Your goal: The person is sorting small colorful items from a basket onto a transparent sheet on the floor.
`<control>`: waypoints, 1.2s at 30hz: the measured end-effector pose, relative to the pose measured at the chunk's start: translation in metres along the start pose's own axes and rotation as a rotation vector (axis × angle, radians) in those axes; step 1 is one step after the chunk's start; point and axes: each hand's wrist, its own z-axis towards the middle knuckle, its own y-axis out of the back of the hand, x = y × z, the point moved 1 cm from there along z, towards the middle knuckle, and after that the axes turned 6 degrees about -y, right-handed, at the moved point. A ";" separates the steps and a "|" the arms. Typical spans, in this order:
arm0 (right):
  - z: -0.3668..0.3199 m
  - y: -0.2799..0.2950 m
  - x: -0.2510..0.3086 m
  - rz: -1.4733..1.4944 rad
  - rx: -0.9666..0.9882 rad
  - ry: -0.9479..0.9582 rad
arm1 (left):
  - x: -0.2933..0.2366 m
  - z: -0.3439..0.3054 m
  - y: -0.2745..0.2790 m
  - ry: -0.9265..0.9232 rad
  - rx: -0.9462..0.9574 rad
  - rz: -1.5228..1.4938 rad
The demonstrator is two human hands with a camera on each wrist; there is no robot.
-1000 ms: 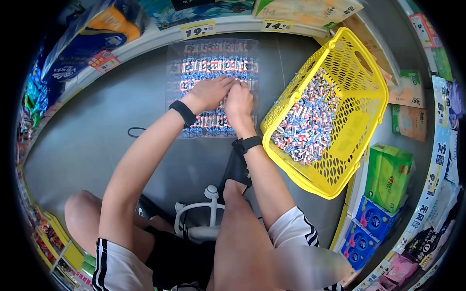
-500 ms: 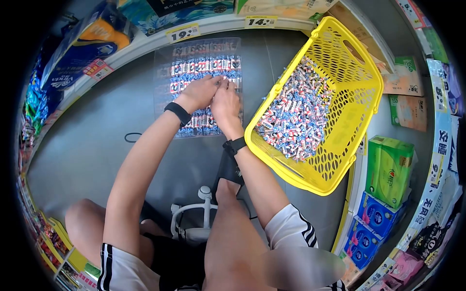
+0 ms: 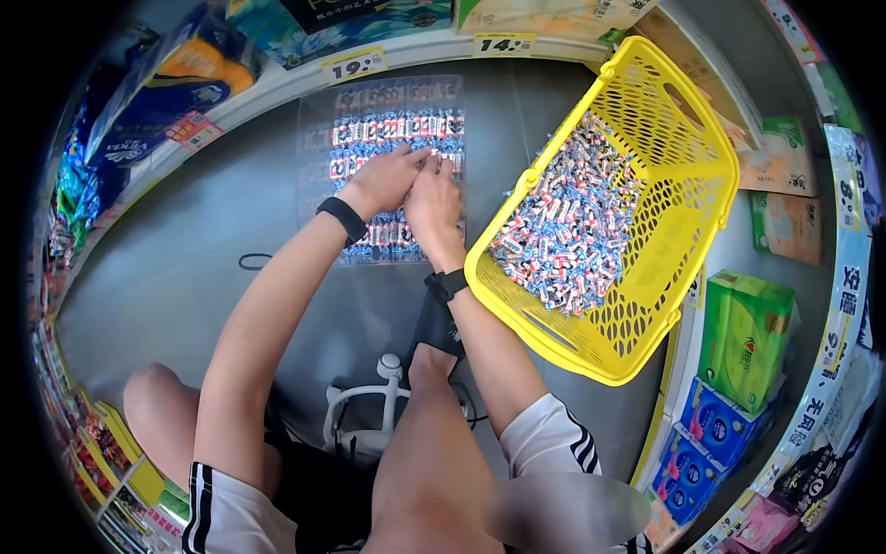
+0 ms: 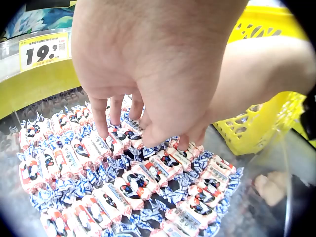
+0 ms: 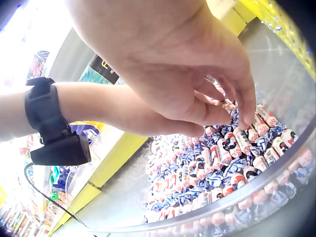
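Note:
Wrapped candies [image 4: 131,185] with white, red and blue wrappers lie side by side in rows inside a clear plastic box [image 5: 266,186]. The left hand [image 3: 383,180] reaches over the rows, its fingers pointing down with the tips on the candies in the left wrist view. Close against it, the right hand [image 3: 432,203] has bent fingers and thumb low over the same row. In the right wrist view a gap shows between that thumb and the fingers [image 5: 248,101]; I cannot tell whether a candy is pinched there.
A yellow basket [image 3: 544,342] with a heap of loose candies [image 3: 568,222] stands at the right, beside the right forearm. Shelves with tissue packs [image 3: 746,337] and price tags [image 3: 355,65] border the floor. A white stool frame [image 3: 388,392] shows between the legs.
The head view has shifted, so the box and basket appear further left than a second ago. Both hands stay over the same candy row, with only slight finger movement.

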 end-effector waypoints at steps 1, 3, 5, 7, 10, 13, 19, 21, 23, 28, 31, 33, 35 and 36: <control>0.001 -0.001 0.000 0.001 0.002 0.003 | 0.000 0.001 0.000 0.004 -0.004 -0.016; 0.002 -0.002 -0.001 -0.007 -0.006 0.004 | -0.001 0.000 0.001 0.009 -0.007 -0.032; 0.001 -0.001 -0.001 -0.003 -0.007 -0.002 | -0.005 0.000 0.005 0.018 -0.004 -0.020; -0.002 0.003 0.000 0.002 -0.004 -0.003 | 0.000 0.003 -0.001 -0.010 -0.004 -0.006; -0.003 0.003 -0.004 0.017 0.008 -0.012 | 0.005 0.004 0.002 -0.069 0.005 0.032; 0.000 0.000 -0.009 0.085 0.035 -0.062 | 0.006 0.008 0.001 -0.126 -0.023 0.040; 0.001 0.000 -0.015 0.047 -0.008 -0.062 | -0.004 0.012 0.008 -0.100 -0.030 -0.071; 0.001 -0.002 -0.016 0.054 -0.003 -0.073 | -0.003 0.011 0.008 -0.093 -0.010 -0.092; 0.002 -0.006 -0.017 0.034 -0.021 -0.066 | -0.001 0.012 0.008 -0.099 0.025 -0.087; 0.006 -0.006 -0.011 -0.001 -0.004 -0.117 | 0.000 0.010 0.003 -0.069 0.005 -0.118; 0.003 -0.005 -0.014 -0.007 0.001 -0.101 | -0.006 0.008 0.003 -0.051 0.039 -0.112; 0.004 -0.005 -0.011 -0.010 -0.017 -0.106 | -0.002 0.010 0.000 -0.062 0.017 -0.034; 0.004 -0.005 -0.010 -0.008 -0.029 -0.099 | 0.000 0.010 -0.003 -0.063 0.012 -0.033; 0.005 -0.007 -0.010 -0.005 -0.043 -0.097 | -0.001 0.010 -0.002 -0.048 0.024 -0.051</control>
